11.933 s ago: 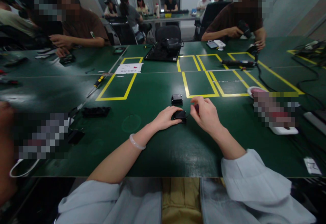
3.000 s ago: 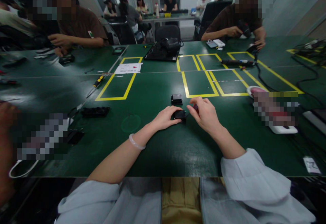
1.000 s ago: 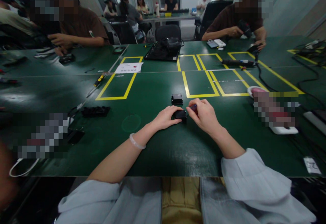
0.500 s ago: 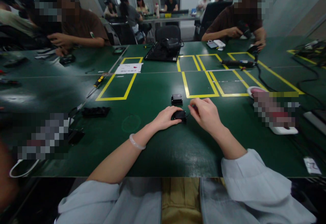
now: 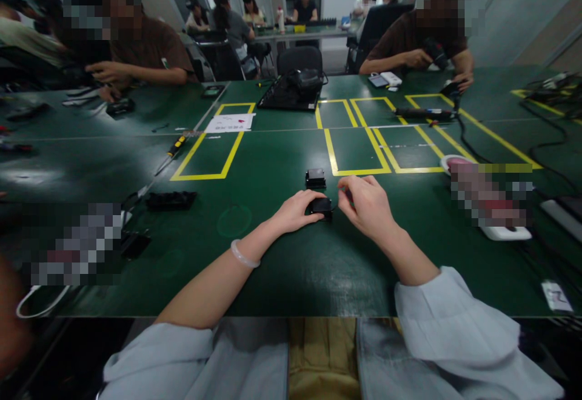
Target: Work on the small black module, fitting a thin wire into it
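My left hand (image 5: 301,209) grips a small black box-shaped part (image 5: 322,206) between thumb and fingers, against the green table. Just to its right, my right hand (image 5: 364,205) is closed in a pinch. A short dark strand, perhaps a wire, shows between the part and those fingertips, but what they hold cannot be made out. Directly beyond the held part sits a second black block (image 5: 315,177), untouched.
Left of my hands lie a black ridged part (image 5: 171,200) and a yellow-black screwdriver (image 5: 177,144). A white-edged device (image 5: 507,232) rests at right. Yellow tape outlines (image 5: 361,171) mark the table (image 5: 282,273). Across it sit two people, one holding a power drill (image 5: 436,53).
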Tool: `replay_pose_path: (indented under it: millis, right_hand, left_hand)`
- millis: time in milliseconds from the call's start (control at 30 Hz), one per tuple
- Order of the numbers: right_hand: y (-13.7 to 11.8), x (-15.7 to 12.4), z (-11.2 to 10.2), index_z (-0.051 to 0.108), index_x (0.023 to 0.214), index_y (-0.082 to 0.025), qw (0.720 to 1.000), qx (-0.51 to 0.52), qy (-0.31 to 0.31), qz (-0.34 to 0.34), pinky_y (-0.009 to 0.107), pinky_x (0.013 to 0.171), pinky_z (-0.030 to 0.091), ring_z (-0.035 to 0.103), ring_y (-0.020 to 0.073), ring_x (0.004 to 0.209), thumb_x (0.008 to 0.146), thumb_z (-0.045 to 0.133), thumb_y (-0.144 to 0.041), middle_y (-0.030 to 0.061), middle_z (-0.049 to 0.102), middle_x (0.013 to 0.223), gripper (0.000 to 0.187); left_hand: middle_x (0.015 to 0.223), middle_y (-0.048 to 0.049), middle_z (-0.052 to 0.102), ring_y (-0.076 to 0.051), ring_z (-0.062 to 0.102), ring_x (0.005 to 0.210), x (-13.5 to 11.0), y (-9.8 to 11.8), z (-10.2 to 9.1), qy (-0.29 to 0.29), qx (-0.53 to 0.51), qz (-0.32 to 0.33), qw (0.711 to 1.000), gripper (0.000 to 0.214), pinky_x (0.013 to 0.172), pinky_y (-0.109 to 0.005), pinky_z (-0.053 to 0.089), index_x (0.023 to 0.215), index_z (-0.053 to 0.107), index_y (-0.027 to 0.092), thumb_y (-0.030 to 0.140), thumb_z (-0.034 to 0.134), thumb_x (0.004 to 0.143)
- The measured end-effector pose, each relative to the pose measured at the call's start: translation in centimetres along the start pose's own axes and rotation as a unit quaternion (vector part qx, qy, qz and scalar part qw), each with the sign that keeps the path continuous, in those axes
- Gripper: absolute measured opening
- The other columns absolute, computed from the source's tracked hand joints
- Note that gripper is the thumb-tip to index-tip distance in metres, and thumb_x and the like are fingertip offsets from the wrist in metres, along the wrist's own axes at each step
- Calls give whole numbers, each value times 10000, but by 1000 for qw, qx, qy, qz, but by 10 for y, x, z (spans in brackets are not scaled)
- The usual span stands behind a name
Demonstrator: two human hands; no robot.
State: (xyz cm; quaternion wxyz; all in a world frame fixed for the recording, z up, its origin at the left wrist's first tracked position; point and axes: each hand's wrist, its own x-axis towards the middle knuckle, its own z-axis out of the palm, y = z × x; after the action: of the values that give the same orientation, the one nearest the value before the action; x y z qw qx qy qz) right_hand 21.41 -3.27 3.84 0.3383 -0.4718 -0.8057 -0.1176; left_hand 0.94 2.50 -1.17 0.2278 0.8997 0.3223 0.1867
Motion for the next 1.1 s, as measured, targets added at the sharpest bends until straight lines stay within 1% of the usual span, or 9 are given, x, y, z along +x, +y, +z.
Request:
replay_pose_path:
  millis: [167,267,533,633,767,967,1100]
  right_hand:
    - [-1,0,-2,533,852,-197,1000,-6,11,-5,290,702,370,523,152,616,943,478,-324,-2,587,667,165]
    - [0,0,-1,534,862,-197,1000,-3,18,5,281,700,372,505,144,597,945,475,-303,-7,580,662,146]
    - [2,-1,2,554,929,-181,1000,-16,-2,14,300,745,378,522,160,639,933,423,-217,10,587,698,136]
    - [2,-1,1,553,926,-184,1000,-3,0,9,302,744,374,541,162,657,938,450,-268,13,601,710,134]
    - [2,-2,1,547,879,-200,1000,5,20,10,287,712,372,518,157,625,937,489,-339,-3,584,660,161]
    - [2,-1,2,550,923,-183,1000,1,11,18,294,722,376,522,157,634,949,440,-263,12,604,704,138]
    - [1,-1,2,543,949,-190,1000,15,4,27,307,746,387,528,161,637,925,420,-218,14,607,716,129]
  left_hand:
    - [1156,-47,606,-247,562,1036,0,-1,0,1,4,-1,1000,443,888,-366,448,1252,517,240,367,642,846]
    - [1151,-45,608,-244,562,1035,0,-1,0,-1,1,2,1000,435,885,-363,450,1252,517,244,367,636,852]
    - [1178,-44,604,-244,558,1058,0,0,0,-1,-6,1,1000,416,917,-376,444,1232,522,246,367,636,851]
    - [1176,-49,605,-247,559,1060,0,-1,0,-1,-5,3,1000,420,912,-376,446,1235,523,243,370,636,851]
    - [1176,-56,604,-251,558,1063,0,-2,0,1,-6,3,1000,444,916,-383,444,1257,517,245,377,637,850]
    - [1171,-49,606,-245,560,1057,0,-1,-1,-2,-9,2,1000,416,912,-375,447,1236,529,244,388,624,857]
    - [1180,-46,603,-245,556,1068,0,0,-1,-5,-10,-3,1000,410,921,-377,445,1230,530,249,388,623,856]
